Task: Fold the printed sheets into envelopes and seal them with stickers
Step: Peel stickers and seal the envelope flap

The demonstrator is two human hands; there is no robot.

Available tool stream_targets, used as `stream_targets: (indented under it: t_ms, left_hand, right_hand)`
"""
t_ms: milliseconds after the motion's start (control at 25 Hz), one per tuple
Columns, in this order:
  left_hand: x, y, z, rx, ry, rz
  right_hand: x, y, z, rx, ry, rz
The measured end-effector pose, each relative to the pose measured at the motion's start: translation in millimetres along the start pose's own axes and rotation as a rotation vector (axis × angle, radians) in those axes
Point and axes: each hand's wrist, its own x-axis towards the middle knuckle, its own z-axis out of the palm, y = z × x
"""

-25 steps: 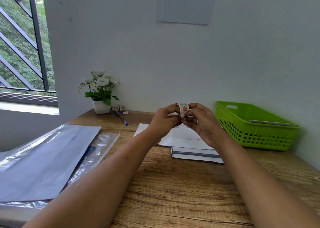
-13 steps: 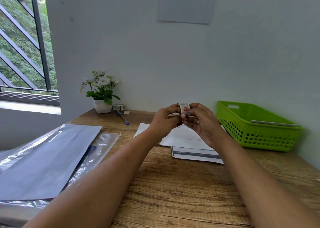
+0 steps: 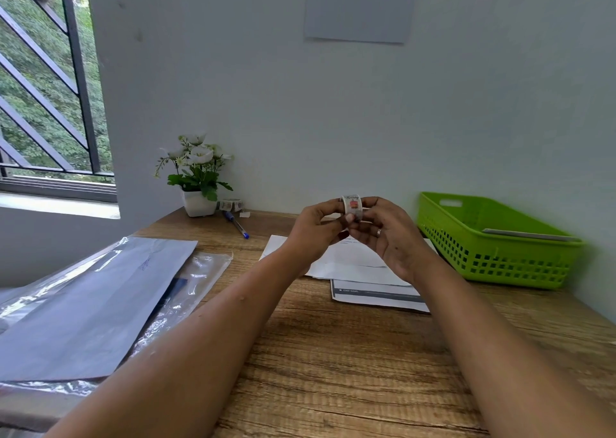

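I've got the sticker roll (image 3: 352, 207) up in the air between both hands, well above the desk (image 3: 333, 354) and out toward its far edge. My left hand (image 3: 316, 227) pinches the roll from the left, thumb tip pressed on its printed face, and my right hand (image 3: 386, 234) closes on it from the right, fingers curled behind. Both are clenched on that 1 roll, so neither is free.

What matters for the next move: the folded sheets (image 3: 350, 257) lie flat on the desk directly below my hands, slightly nearer me, with 1 more printed sheet (image 3: 376, 296) poking out beneath them. So a peeled sticker, I reckon, travels straight down, and the right hand sits closer over the paper. I can't tell if a sticker edge is lifted yet. The green basket (image 3: 493, 247) waits at the desk's right edge.
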Motion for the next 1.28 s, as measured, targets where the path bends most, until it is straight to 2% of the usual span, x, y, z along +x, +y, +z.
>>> stream_targets:
  t_ms: [160,720,880,1040,1280]
  left_hand:
    - [0,0,1,-0.004,-0.011,-0.005]
    - [0,0,6,0.019,0.054,0.029]
    - [1,1,3,0.004,0.134,0.013]
    - [0,2,1,0.002,0.128,0.004]
    - [2,3,2,0.006,0.065,0.013]
  right_hand:
    - [-1,0,0,0.030,0.034,-0.013]
    - [3,4,-4,-0.009,-0.003,-0.058]
    - [5,8,-3,-0.184,0.064,-0.220]
    - [6,11,-3,-0.437,0.137,-0.409]
    - [4,9,-8,-0.525,0.149,-0.530]
